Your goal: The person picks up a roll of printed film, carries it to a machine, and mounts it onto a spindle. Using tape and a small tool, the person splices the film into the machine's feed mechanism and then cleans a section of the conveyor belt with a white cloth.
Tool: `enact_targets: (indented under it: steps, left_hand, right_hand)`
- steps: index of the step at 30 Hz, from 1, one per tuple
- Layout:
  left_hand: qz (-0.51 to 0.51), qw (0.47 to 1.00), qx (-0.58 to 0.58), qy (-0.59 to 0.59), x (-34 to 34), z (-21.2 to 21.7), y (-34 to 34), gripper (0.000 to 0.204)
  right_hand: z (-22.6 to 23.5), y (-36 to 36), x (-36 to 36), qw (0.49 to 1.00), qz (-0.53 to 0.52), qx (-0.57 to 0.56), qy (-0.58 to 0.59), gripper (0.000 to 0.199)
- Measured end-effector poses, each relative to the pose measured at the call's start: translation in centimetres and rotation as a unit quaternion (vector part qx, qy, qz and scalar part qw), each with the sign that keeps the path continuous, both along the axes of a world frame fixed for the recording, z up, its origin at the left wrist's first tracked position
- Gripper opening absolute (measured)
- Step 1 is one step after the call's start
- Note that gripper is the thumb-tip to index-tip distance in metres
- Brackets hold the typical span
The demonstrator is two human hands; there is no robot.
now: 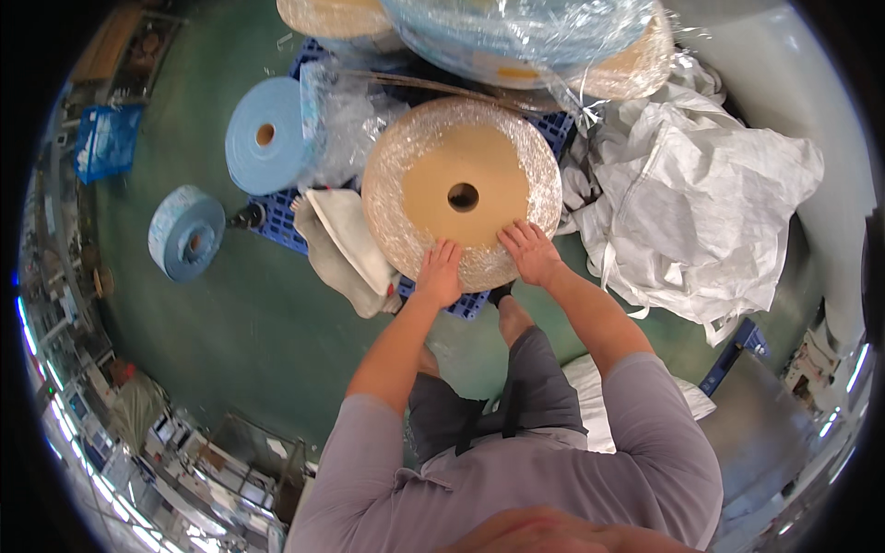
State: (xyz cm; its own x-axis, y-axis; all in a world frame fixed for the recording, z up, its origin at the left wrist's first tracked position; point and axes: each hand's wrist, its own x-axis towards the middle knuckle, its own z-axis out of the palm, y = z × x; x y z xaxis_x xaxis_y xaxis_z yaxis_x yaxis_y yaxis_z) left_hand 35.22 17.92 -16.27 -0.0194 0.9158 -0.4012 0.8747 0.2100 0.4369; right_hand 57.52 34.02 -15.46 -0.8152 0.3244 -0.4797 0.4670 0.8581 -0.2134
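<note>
In front of me lies a big round roll [461,157], its flat face covered by a tan cardboard disc with a dark hole at the centre. Clear plastic film wraps its rim. On its near edge, left of the middle, rests my left hand [441,275], fingers laid out flat. My right hand [531,252] lies on the same edge further right, its fingers spread. Neither hand grips anything that I can see. Beneath the roll, parts of a blue plastic pallet [467,305] show.
Larger film-wrapped rolls [525,41] stand at the far side. Two light blue rolls [267,166] are to the left, one on the green floor. A pale folded cloth sack [346,244] lies beside my roll. White woven bags [691,203] are heaped on the right.
</note>
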Motion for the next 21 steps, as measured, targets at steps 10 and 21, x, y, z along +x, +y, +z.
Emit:
enact_targets:
  steps: [10, 21]
  left_hand:
    - [-0.074, 0.954, -0.289, 0.013, 2.6, 0.5, 2.0, 0.046]
    - [-0.09, 0.971, -0.216, 0.051, 3.3, 2.0, -3.1, 0.019]
  right_hand:
    - [0.1, 1.9, -3.8, 0.957, 0.069, -0.119, -0.257, 0.035]
    - [3.0, -2.7, 0.3, 0.98, 0.086, -0.038, -0.175, 0.027]
